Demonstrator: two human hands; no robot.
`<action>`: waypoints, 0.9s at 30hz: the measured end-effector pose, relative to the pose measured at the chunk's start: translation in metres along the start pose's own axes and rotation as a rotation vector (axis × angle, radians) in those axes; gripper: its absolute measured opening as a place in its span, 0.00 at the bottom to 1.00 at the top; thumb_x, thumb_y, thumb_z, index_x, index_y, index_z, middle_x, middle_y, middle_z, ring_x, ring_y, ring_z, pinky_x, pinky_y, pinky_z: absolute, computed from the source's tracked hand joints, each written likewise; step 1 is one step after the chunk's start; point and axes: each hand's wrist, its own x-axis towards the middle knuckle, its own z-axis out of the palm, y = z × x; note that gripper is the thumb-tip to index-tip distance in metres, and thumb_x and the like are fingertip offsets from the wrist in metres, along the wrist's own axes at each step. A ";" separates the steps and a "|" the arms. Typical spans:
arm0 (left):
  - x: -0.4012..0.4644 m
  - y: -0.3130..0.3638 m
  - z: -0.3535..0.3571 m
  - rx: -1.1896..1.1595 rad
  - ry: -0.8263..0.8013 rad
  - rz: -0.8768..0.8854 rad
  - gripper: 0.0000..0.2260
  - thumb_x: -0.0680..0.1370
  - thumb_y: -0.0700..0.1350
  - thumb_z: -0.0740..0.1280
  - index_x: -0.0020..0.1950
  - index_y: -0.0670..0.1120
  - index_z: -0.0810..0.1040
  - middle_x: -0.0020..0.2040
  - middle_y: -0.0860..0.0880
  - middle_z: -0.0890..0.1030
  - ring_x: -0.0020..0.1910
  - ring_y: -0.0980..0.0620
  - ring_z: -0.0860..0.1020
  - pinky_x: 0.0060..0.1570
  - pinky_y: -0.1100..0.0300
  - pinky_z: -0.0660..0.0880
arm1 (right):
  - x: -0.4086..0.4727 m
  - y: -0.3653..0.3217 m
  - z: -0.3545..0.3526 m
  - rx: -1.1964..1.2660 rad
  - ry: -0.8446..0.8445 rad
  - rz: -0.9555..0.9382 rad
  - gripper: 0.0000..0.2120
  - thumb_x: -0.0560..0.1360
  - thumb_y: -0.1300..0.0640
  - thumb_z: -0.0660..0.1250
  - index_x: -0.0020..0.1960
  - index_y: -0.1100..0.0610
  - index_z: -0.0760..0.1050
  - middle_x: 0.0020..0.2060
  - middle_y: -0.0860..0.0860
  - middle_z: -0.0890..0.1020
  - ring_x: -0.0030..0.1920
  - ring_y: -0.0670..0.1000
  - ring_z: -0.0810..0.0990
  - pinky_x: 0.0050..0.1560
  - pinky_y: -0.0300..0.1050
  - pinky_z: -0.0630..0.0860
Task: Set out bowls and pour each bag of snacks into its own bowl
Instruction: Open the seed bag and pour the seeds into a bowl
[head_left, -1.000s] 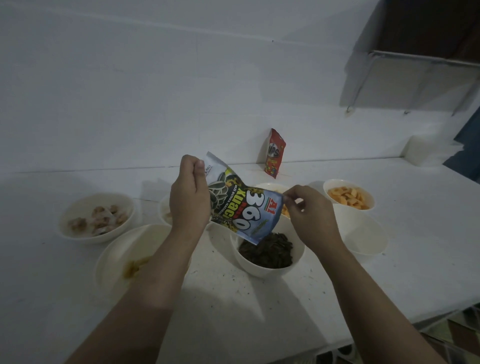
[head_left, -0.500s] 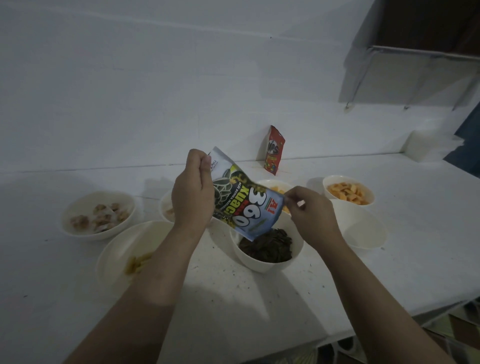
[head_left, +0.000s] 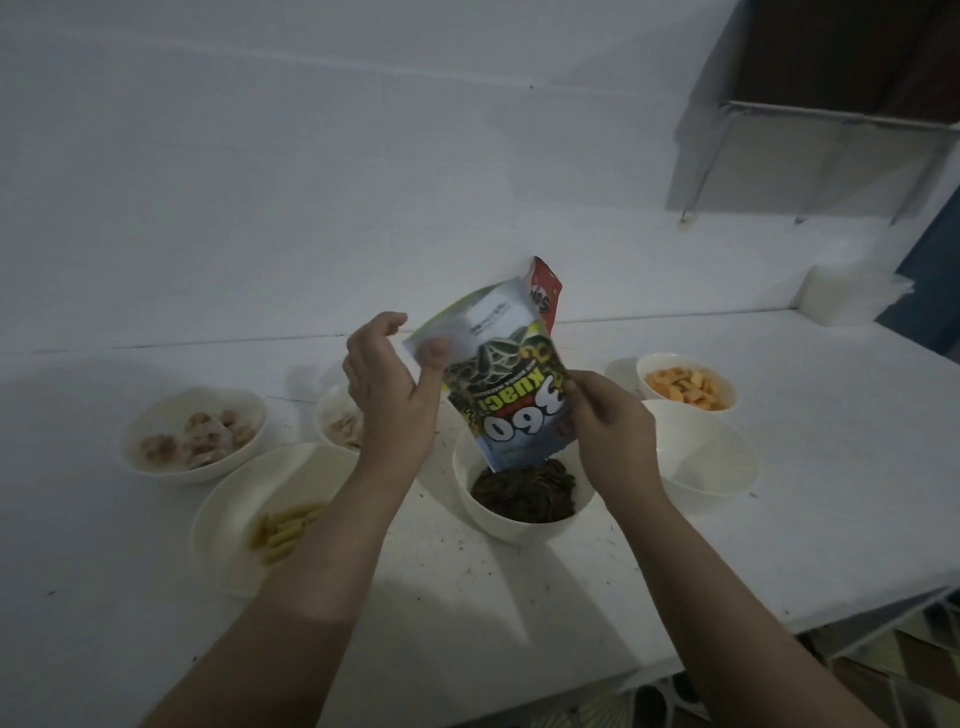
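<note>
Behind the seed bag (head_left: 511, 384), a red packet (head_left: 546, 293) shows only partly

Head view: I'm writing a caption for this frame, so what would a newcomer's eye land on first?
The upside-down seed bag at centre, held by both hands, left hand and right hand, mouth down over the bowl of dark seeds. Next, the bowl of orange snacks back right and the empty bowl just in front of it. A red bag stands against the wall behind.
</note>
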 end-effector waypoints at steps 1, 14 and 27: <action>-0.002 0.000 0.001 -0.098 -0.088 -0.111 0.23 0.77 0.65 0.60 0.65 0.54 0.63 0.62 0.52 0.68 0.63 0.54 0.67 0.63 0.56 0.65 | -0.003 0.003 -0.002 0.035 0.025 0.032 0.11 0.82 0.59 0.60 0.51 0.51 0.81 0.38 0.40 0.82 0.38 0.34 0.79 0.36 0.26 0.71; -0.019 0.027 0.035 -0.538 -0.271 -0.340 0.07 0.83 0.46 0.60 0.59 0.52 0.75 0.53 0.54 0.83 0.50 0.62 0.82 0.45 0.63 0.78 | -0.026 0.004 -0.010 0.414 -0.226 0.268 0.22 0.82 0.38 0.51 0.71 0.43 0.71 0.61 0.38 0.77 0.59 0.35 0.73 0.54 0.27 0.67; -0.026 0.027 0.034 -0.551 -0.424 -0.331 0.08 0.81 0.43 0.64 0.59 0.47 0.79 0.50 0.51 0.85 0.48 0.55 0.84 0.43 0.63 0.79 | 0.003 -0.002 -0.028 0.570 -0.174 0.036 0.13 0.80 0.56 0.65 0.62 0.59 0.80 0.51 0.52 0.86 0.53 0.51 0.85 0.50 0.45 0.81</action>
